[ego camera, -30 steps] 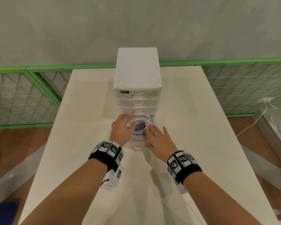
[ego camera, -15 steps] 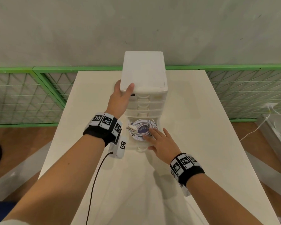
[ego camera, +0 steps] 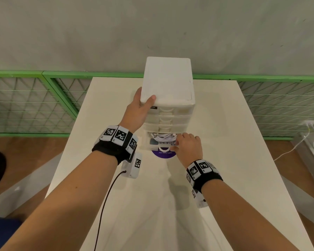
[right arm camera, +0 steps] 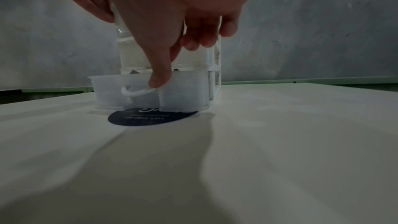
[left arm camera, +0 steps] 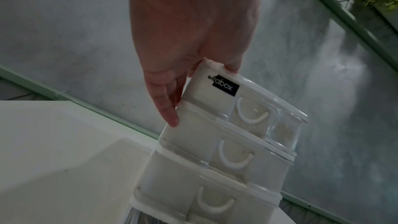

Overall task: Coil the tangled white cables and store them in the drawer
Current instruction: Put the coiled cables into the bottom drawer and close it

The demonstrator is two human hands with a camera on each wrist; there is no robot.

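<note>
The white drawer unit (ego camera: 168,82) stands at the middle of the table. My left hand (ego camera: 137,109) grips its top front left corner, thumb on the lid and fingers down the side (left arm camera: 168,111). The clear bottom drawer (ego camera: 152,147) sticks out a little, and the coiled white cables (ego camera: 164,136) lie inside it. My right hand (ego camera: 188,145) is at the drawer front (right arm camera: 183,91). Its straight index fingertip (right arm camera: 158,81) presses there just beside the white handle (right arm camera: 134,92), and the other fingers are curled above.
A round purple sticker (ego camera: 163,154) lies on the cream table (ego camera: 225,142) under the drawer front. A green wire fence (ego camera: 25,105) runs behind the table. A black wire (ego camera: 105,200) hangs from my left wrist. Loose white cable (ego camera: 294,149) lies on the floor at right.
My left hand left the cables and took hold of the unit's top corner. The right hand moved from over the coil to the drawer front, and the drawer has slid most of the way in.
</note>
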